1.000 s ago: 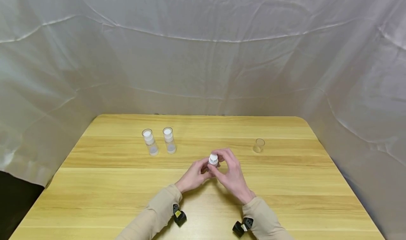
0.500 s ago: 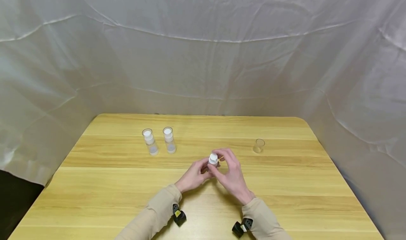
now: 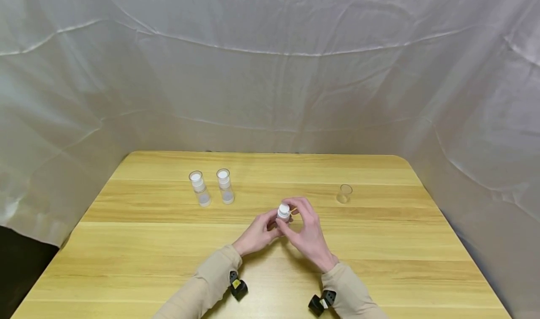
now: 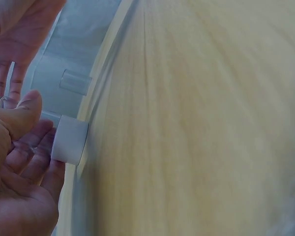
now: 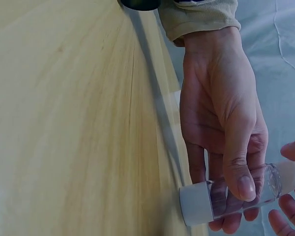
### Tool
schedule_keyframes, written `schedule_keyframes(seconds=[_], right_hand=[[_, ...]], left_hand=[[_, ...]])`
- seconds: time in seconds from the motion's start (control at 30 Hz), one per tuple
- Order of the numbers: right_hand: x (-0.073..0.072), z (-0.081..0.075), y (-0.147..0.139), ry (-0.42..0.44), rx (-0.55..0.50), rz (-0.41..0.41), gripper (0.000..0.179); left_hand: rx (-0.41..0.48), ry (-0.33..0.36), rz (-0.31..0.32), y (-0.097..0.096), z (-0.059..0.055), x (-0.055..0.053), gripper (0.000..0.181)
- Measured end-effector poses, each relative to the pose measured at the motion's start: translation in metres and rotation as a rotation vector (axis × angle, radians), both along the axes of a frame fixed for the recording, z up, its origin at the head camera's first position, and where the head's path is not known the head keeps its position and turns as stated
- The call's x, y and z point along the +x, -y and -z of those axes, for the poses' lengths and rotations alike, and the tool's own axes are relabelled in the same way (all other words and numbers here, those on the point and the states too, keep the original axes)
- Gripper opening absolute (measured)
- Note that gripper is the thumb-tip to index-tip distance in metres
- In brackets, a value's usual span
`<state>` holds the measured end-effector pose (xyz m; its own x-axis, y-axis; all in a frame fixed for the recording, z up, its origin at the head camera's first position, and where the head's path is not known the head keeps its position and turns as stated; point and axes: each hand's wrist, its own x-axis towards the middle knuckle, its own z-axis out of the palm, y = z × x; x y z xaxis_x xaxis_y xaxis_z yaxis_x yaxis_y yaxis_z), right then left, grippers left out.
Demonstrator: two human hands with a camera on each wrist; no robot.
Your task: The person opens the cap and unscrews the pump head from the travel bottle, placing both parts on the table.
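A small pump bottle [image 3: 283,210] with a white top, clear body and white base is held upright between both hands in the head view. My left hand [image 3: 255,234] grips it around the clear body, thumb across it in the right wrist view, where the white base [image 5: 196,204] sticks out below the fingers. My right hand [image 3: 310,234] holds the white top with curled thumb and forefinger; only its fingertips [image 5: 292,150] show at the right wrist view's edge. The base [image 4: 70,140] appears near the table surface; whether it touches cannot be told.
Two similar bottles with clear caps, one bottle [image 3: 199,188] and another bottle [image 3: 225,186], stand at the back left of the wooden table [image 3: 147,253]. A clear cap [image 3: 344,194] stands at the back right. Grey cloth [image 3: 270,89] hangs around the table.
Both hands keep their hold in the same place. The white top and the right fingers around it shift only very slightly.
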<state>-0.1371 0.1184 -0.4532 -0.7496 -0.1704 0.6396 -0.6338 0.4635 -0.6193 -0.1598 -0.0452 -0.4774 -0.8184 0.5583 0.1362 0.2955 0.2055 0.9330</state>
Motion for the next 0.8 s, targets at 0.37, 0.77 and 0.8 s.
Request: schedule_keyframes(seconds=[0.37, 0.77, 0.8], right_hand=[[-0.0001, -0.0008, 0.0006, 0.014, -0.001, -0.011, 0.042], [-0.0006, -0.0008, 0.0019, 0.01, -0.023, 0.01, 0.038], [-0.0009, -0.0007, 0.002, 0.009, -0.022, 0.008, 0.038]], left_hand=[[0.001, -0.012, 0.004, 0.0, 0.0009, -0.0004, 0.043], [-0.005, 0.009, -0.008, -0.0009, 0.0024, -0.0016, 0.042], [-0.002, 0.009, -0.006, -0.0009, 0.0025, -0.0017, 0.042]])
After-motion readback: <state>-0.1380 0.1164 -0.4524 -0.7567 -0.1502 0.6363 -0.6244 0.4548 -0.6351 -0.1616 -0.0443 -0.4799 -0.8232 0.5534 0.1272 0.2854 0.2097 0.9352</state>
